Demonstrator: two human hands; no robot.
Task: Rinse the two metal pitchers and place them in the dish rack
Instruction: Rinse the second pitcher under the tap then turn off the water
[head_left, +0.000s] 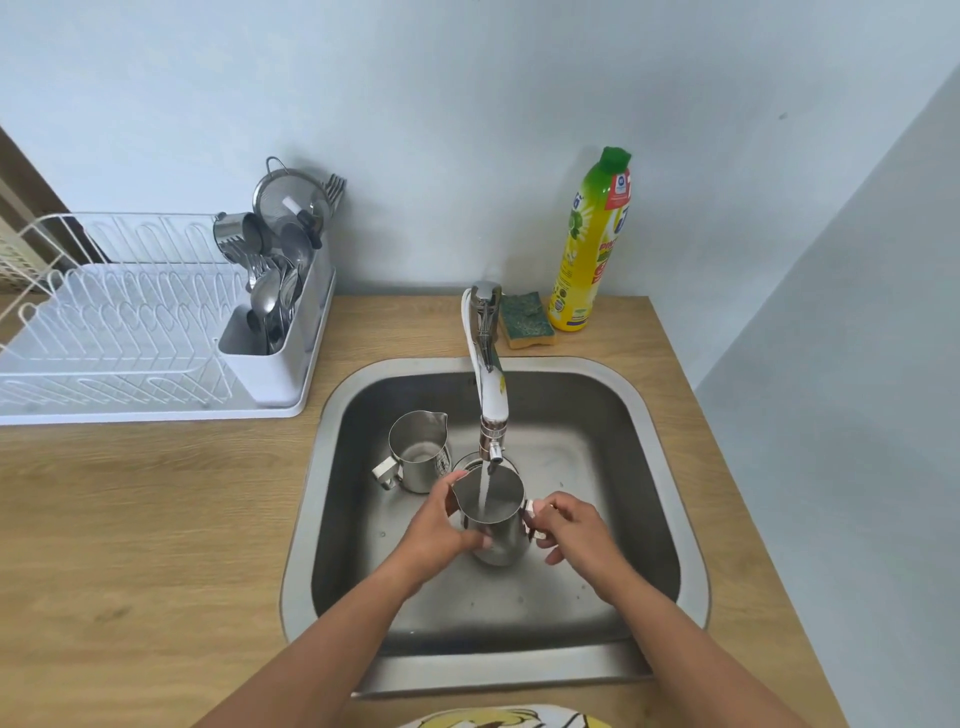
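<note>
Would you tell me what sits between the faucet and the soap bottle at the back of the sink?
A sponge lies on the counter between the faucet and the bottle, close beside the bottle; the head view shows it.

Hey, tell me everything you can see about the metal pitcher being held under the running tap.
The pitcher is shiny bare metal, stainless steel by its look, with a round open rim, a small pouring lip at the left and a handle on the right. It is upright in the sink, directly below the tap, and a thin stream of water falls into it. The left hand wraps its body; the right hand pinches the handle. Whether its base touches the sink floor cannot be told.
</note>
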